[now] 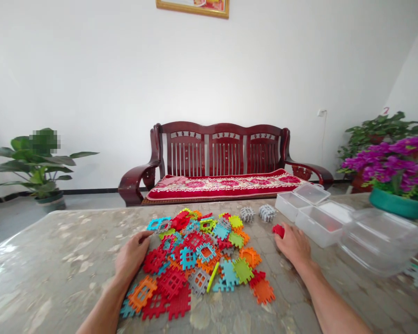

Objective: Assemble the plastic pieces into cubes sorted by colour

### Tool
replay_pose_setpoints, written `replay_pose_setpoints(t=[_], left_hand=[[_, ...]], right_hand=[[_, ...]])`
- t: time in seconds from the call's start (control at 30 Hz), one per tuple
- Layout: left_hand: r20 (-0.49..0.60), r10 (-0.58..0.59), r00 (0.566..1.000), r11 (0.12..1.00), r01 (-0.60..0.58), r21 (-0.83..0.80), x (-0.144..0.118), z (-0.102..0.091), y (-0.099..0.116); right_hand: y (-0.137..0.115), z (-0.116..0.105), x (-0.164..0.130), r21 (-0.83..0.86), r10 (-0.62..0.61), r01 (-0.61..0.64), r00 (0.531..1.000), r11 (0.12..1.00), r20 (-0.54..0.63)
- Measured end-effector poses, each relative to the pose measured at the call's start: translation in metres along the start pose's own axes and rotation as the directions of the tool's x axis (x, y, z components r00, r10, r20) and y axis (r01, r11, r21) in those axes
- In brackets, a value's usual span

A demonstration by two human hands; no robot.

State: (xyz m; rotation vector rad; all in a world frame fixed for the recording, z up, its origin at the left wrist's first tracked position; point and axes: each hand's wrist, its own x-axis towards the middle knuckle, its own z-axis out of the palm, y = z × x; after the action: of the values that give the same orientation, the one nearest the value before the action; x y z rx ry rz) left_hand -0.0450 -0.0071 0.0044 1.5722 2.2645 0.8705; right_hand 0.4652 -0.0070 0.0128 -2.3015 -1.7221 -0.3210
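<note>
A red tile (278, 230) is pinched in the curled right hand (294, 243), just beside the clear plastic boxes (311, 211), which appear to hold nothing yet. The left hand (132, 255) is laid flat and open on the heap of tiles (202, 257), so most is judged left unsorted on the marbled table (48, 260). Tiles are noted as flat, square-gridded, notch-edged plastic; two grey assembled cubes (257, 213) are set apart.

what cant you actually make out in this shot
- Head view: red piece mostly covered by the right hand; its shape is unclear.
- Lower tiles in the pile are buried under others.
- Framed picture is cut by the top edge.
- Plant is partly pixelated.
</note>
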Motion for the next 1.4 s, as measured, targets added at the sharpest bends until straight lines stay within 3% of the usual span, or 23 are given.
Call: replay_pose_setpoints(t=[0.13, 0.23, 0.37, 0.47, 0.53, 0.8, 1.07, 1.4], left_hand=[[-0.003, 0.002, 1.0, 1.0, -0.001, 0.025, -0.004, -0.003, 0.005], [-0.009, 0.012, 1.0, 0.999, -0.012, 0.038, -0.004, -0.003, 0.006], [-0.014, 0.015, 1.0, 0.999, -0.015, 0.039, -0.004, -0.003, 0.005], [-0.044, 0.032, 0.999, 0.999, -0.031, 0.018, -0.003, -0.002, 0.003], [-0.055, 0.032, 0.998, 0.999, -0.032, 0.008, -0.002, -0.001, 0.002], [-0.012, -0.001, 1.0, 1.0, 0.001, 0.013, -0.001, 0.0, 0.003], [-0.022, 0.012, 1.0, 1.0, -0.012, 0.001, -0.002, 0.001, 0.004], [-0.041, 0.015, 0.999, 1.0, -0.015, -0.001, -0.004, 0.0, 0.005]], right_hand=[[0.001, 0.003, 0.001, 0.042, -0.026, 0.03, 0.995, 0.999, -0.098], [-0.008, 0.005, 0.0, 0.193, -0.105, 0.143, 0.975, 0.971, -0.196], [-0.044, 0.002, -0.01, 0.532, -0.313, 0.366, 0.93, 0.764, -0.19], [-0.077, -0.008, -0.022, 0.633, -0.467, 0.466, 0.865, 0.618, -0.181], [-0.095, -0.017, -0.029, 0.645, -0.538, 0.504, 0.826, 0.574, -0.166], [-0.124, -0.027, -0.031, 0.547, -0.684, 0.597, 0.727, 0.586, -0.06], [-0.131, -0.023, -0.033, 0.48, -0.623, 0.537, 0.782, 0.693, 0.024], [-0.132, -0.021, -0.038, 0.497, -0.637, 0.571, 0.77, 0.654, -0.047]])
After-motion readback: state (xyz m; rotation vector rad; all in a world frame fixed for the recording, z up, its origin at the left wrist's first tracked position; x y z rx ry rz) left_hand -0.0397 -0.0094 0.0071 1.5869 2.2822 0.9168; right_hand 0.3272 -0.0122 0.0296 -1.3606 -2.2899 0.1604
